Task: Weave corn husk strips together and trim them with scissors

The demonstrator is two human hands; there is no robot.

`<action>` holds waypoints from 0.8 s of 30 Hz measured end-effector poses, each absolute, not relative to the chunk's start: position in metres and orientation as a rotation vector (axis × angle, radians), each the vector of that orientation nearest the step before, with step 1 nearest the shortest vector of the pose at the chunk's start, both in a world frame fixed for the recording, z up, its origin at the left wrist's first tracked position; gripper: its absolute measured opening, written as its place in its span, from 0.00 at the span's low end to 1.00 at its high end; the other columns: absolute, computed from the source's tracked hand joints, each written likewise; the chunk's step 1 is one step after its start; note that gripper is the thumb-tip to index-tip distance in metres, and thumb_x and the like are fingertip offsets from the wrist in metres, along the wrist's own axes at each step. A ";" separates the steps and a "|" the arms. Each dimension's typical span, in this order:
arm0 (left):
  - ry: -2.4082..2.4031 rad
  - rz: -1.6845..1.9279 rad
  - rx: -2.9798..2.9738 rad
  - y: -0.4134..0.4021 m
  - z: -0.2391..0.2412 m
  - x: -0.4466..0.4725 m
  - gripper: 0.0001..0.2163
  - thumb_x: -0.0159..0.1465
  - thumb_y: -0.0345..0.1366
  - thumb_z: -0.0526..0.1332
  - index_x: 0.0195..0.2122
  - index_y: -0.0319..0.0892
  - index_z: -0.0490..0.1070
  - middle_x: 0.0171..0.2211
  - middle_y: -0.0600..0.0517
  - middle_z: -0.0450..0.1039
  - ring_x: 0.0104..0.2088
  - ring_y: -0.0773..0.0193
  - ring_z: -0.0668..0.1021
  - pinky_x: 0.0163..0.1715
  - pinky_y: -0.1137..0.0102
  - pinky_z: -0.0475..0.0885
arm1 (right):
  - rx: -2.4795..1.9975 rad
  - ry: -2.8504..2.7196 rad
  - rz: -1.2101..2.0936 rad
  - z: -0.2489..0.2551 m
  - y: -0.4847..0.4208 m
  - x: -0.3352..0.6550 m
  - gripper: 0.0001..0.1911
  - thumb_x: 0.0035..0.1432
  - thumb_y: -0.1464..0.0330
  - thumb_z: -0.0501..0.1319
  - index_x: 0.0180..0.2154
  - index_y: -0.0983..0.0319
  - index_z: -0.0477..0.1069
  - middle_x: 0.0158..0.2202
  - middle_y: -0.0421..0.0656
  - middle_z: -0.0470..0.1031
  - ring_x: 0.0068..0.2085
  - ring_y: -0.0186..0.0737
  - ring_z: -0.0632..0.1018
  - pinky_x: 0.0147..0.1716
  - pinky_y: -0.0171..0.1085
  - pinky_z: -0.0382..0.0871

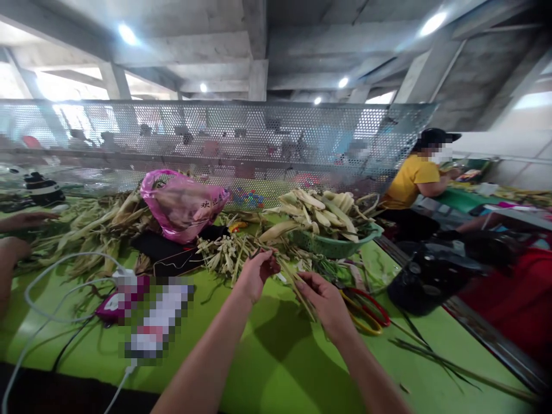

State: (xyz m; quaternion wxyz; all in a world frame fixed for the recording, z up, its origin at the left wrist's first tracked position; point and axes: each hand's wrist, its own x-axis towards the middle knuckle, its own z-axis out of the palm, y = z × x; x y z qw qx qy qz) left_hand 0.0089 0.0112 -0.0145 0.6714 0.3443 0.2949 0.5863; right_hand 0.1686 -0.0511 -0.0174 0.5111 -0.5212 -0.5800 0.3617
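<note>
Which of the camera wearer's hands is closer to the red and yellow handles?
The right hand, beside the yellow handle; the left hand is farther off, nearer the pink bag.

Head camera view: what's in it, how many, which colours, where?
Table: one, green, foreground
Basin: one, green, centre-right
Husks: many, tan, left and basin
Bag: one, pink, centre-left
Strips: several, pale, centre
Looped handles: two, red, yellow, right
Power strip: one, purple, left
Cables: several, white, left
Blurred item: one, pale, left
Container: one, black, right
Mesh screen: one, grey, back
Lights: several, white, ceiling
Person: one, yellow shirt, right
Another's arms: two, bare, left
Left hand: one, bare, centre
Right hand: one, bare, gripping strips
</note>
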 end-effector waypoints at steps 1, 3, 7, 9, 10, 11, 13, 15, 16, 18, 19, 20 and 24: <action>0.703 1.329 0.791 0.013 -0.015 0.007 0.14 0.52 0.41 0.64 0.35 0.35 0.72 0.25 0.52 0.68 0.24 0.68 0.71 0.30 0.68 0.70 | -1.269 -1.415 0.821 -0.019 -0.052 0.172 0.18 0.52 0.56 0.64 0.38 0.62 0.76 0.33 0.44 0.79 0.35 0.44 0.77 0.35 0.39 0.71; 0.793 1.403 0.803 0.017 -0.015 0.001 0.14 0.53 0.41 0.63 0.36 0.36 0.71 0.26 0.52 0.68 0.26 0.66 0.72 0.31 0.68 0.69 | -1.309 -1.479 0.702 -0.022 -0.054 0.179 0.16 0.53 0.57 0.63 0.38 0.61 0.76 0.35 0.44 0.79 0.37 0.46 0.77 0.37 0.39 0.71; 1.062 1.727 0.795 0.018 -0.004 -0.017 0.18 0.53 0.34 0.63 0.46 0.42 0.64 0.37 0.53 0.68 0.40 0.66 0.72 0.42 0.71 0.66 | -1.341 -1.597 0.440 -0.023 -0.054 0.192 0.16 0.55 0.58 0.60 0.40 0.61 0.76 0.39 0.47 0.80 0.40 0.49 0.78 0.43 0.43 0.69; 1.192 1.864 0.890 0.009 0.003 -0.025 0.22 0.53 0.32 0.64 0.49 0.44 0.63 0.45 0.50 0.67 0.49 0.63 0.69 0.51 0.68 0.61 | -1.332 -1.640 0.340 -0.023 -0.053 0.194 0.16 0.56 0.58 0.59 0.39 0.61 0.76 0.40 0.48 0.79 0.41 0.50 0.78 0.44 0.44 0.69; 1.328 1.910 1.104 0.002 0.007 -0.027 0.21 0.54 0.32 0.64 0.49 0.44 0.64 0.48 0.48 0.67 0.52 0.60 0.67 0.54 0.65 0.59 | -1.327 -1.664 0.308 -0.022 -0.053 0.194 0.16 0.56 0.58 0.59 0.39 0.61 0.77 0.40 0.48 0.79 0.41 0.50 0.78 0.44 0.44 0.69; 1.426 1.885 1.365 -0.006 0.009 -0.027 0.19 0.55 0.32 0.62 0.49 0.45 0.66 0.51 0.46 0.67 0.54 0.57 0.65 0.56 0.62 0.56 | -1.318 -1.690 0.290 -0.021 -0.053 0.194 0.15 0.57 0.58 0.58 0.39 0.60 0.77 0.40 0.48 0.79 0.41 0.50 0.78 0.44 0.44 0.69; 1.452 1.658 1.886 -0.024 0.013 -0.025 0.14 0.58 0.31 0.59 0.46 0.48 0.70 0.51 0.48 0.69 0.57 0.56 0.64 0.59 0.59 0.51 | -1.281 -1.750 0.290 -0.019 -0.055 0.192 0.14 0.57 0.59 0.58 0.39 0.59 0.77 0.40 0.47 0.79 0.41 0.49 0.78 0.43 0.44 0.69; 1.366 1.383 2.182 -0.038 0.013 -0.021 0.12 0.59 0.30 0.59 0.42 0.50 0.73 0.53 0.50 0.70 0.59 0.56 0.62 0.61 0.59 0.45 | -1.224 -1.804 0.321 -0.017 -0.058 0.190 0.13 0.57 0.61 0.58 0.38 0.58 0.77 0.40 0.46 0.79 0.41 0.48 0.78 0.43 0.43 0.69; 1.330 1.285 2.208 -0.044 0.011 -0.018 0.11 0.58 0.30 0.59 0.39 0.51 0.74 0.53 0.51 0.70 0.60 0.56 0.61 0.61 0.59 0.42 | -1.195 -1.822 0.340 -0.016 -0.060 0.190 0.12 0.56 0.61 0.59 0.38 0.57 0.77 0.39 0.45 0.80 0.41 0.47 0.78 0.43 0.42 0.69; 1.306 1.183 2.088 -0.050 0.007 -0.014 0.09 0.55 0.28 0.61 0.33 0.49 0.76 0.48 0.51 0.73 0.58 0.56 0.63 0.62 0.60 0.38 | -1.145 -1.827 0.372 -0.015 -0.064 0.190 0.10 0.54 0.61 0.61 0.37 0.57 0.77 0.38 0.43 0.80 0.40 0.46 0.78 0.42 0.41 0.69; 1.313 1.169 1.958 -0.052 0.004 -0.013 0.08 0.54 0.27 0.61 0.28 0.48 0.75 0.42 0.51 0.76 0.55 0.55 0.66 0.62 0.60 0.36 | -1.128 -1.811 0.385 -0.015 -0.066 0.192 0.10 0.54 0.62 0.61 0.36 0.57 0.77 0.37 0.43 0.80 0.39 0.46 0.78 0.42 0.41 0.69; 1.327 1.162 1.884 -0.053 0.000 -0.012 0.06 0.53 0.27 0.62 0.24 0.47 0.74 0.35 0.51 0.76 0.52 0.54 0.69 0.62 0.59 0.35 | -1.117 -1.780 0.392 -0.016 -0.067 0.193 0.10 0.53 0.61 0.62 0.36 0.57 0.77 0.36 0.43 0.79 0.39 0.46 0.78 0.42 0.41 0.69; 1.344 1.189 1.652 -0.060 -0.010 -0.006 0.09 0.52 0.30 0.63 0.17 0.45 0.69 0.19 0.54 0.70 0.41 0.54 0.73 0.60 0.55 0.40 | -1.120 -1.524 0.392 -0.019 -0.065 0.203 0.19 0.54 0.59 0.61 0.45 0.62 0.72 0.42 0.48 0.76 0.39 0.45 0.76 0.42 0.43 0.69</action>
